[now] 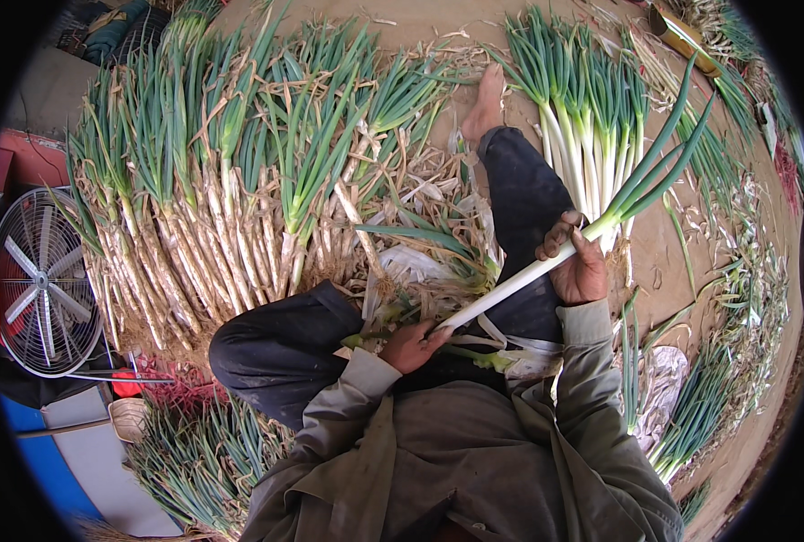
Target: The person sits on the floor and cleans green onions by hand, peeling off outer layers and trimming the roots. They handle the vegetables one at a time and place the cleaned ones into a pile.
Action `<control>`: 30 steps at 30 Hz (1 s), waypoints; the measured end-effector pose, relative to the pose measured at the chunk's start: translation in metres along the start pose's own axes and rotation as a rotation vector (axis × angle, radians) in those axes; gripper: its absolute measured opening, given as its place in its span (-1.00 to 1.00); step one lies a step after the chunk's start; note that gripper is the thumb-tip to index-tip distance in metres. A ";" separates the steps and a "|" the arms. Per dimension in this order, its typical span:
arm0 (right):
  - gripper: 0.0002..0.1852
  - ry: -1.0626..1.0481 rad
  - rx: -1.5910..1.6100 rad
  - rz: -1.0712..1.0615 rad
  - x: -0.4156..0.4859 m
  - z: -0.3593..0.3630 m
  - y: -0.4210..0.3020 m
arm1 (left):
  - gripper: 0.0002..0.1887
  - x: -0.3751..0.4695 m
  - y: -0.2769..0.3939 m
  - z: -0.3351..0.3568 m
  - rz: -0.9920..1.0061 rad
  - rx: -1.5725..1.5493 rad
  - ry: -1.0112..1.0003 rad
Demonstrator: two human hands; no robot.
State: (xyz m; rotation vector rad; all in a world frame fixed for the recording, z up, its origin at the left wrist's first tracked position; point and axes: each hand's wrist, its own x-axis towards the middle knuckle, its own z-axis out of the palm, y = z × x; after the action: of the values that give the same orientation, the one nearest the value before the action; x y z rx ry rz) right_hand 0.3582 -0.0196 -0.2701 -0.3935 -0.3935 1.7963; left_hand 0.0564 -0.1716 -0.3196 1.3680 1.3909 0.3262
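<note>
A long scallion with a clean white stalk (510, 286) slants across my lap, its green leaves pointing up and to the right. My right hand (576, 261) grips it near where white turns to green. At the lower end, my left hand (412, 347) closes around the base and hides the root. To my left lies a wide pile of unpeeled scallions (192, 203) with brown, soil-stained skins and roots. On my right, a bundle of peeled scallions (588, 146) with bright white stalks rests on the ground beside my leg.
Dry peeled skins (436, 183) heap up between my legs. A round metal fan (43, 281) stands at the far left. Another scallion pile (205, 461) lies behind my left knee. Loose leaves and scraps (747, 305) litter the ground at right, near more scallions (697, 400).
</note>
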 end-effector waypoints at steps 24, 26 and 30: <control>-0.72 -0.010 0.011 -0.016 0.000 -0.002 0.001 | -0.50 0.000 0.001 0.000 -0.037 0.066 -0.008; -0.72 -0.013 0.016 -0.017 -0.001 -0.003 0.001 | -0.49 0.001 -0.001 0.000 -0.038 0.076 -0.011; -0.72 -0.018 0.015 -0.021 -0.001 -0.001 0.001 | -0.50 0.000 0.004 -0.001 -0.054 0.050 -0.015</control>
State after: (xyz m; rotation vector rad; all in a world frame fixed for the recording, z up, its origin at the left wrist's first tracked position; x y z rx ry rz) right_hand 0.3582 -0.0207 -0.2714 -0.3615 -0.3954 1.7829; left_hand 0.0578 -0.1696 -0.3159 1.3686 1.4295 0.2462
